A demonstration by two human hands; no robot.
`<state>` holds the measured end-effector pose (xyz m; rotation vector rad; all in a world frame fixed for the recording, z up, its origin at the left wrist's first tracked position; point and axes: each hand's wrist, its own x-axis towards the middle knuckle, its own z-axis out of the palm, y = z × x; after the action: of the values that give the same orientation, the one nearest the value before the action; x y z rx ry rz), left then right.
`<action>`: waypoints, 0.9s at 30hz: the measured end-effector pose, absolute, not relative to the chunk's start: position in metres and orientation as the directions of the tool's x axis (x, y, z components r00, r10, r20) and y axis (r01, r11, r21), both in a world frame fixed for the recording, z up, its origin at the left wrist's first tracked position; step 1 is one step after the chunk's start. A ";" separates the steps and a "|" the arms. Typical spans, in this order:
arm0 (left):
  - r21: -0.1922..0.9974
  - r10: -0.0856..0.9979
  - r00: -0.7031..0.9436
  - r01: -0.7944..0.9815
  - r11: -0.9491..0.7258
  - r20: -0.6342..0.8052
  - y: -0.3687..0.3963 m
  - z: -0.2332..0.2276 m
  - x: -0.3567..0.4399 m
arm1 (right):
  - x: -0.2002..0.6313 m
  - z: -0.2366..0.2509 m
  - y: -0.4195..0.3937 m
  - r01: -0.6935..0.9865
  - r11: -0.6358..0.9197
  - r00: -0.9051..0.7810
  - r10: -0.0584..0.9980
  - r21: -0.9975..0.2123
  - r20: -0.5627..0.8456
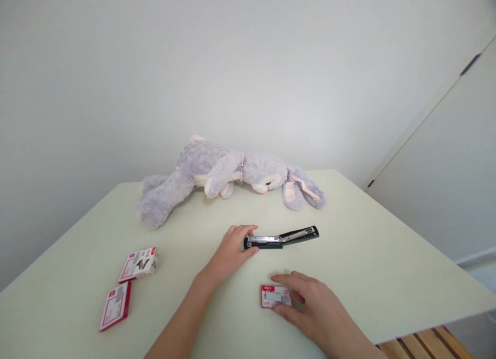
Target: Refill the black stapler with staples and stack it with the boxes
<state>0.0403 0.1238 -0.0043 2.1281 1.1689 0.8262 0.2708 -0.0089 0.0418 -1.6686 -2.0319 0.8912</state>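
My left hand (233,248) grips one end of a black stapler (267,244), thumb on the near side and fingers on the far side. The stapler lies opened out on the table, its metal magazine showing and its other arm swung out to the right. Closer to me, my right hand (306,305) has its thumb and fingers at the edges of a small red and white staple box (274,296). A grey patch covers part of the box's top. My right palm hides its right end.
On the left of the pale table (186,317) lie a white and pink box with a stapler picture (140,264) and a flat pink and white box (115,306). A plush rabbit (232,170) rests on its side along the back, before the wall. A slatted wooden seat (426,344) shows at lower right.
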 end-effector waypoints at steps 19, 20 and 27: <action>0.787 0.967 0.153 0.562 -0.254 0.203 0.017 -0.014 0.005 | 0.215 0.051 0.022 0.708 0.316 -0.352 0.933 -0.632 0.071; 0.787 0.966 0.155 0.560 -0.258 0.207 0.016 -0.014 0.005 | 0.211 0.051 0.026 0.719 0.320 -0.354 0.932 -0.616 0.071; 0.780 0.961 0.154 0.561 -0.277 0.230 0.018 -0.014 0.004 | 0.202 0.046 0.036 0.714 0.337 -0.379 0.923 -0.614 0.067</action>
<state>0.0039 0.0179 -0.0145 1.9098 1.4435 0.9902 0.2024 0.0359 0.0457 -1.4401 -2.2027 0.7031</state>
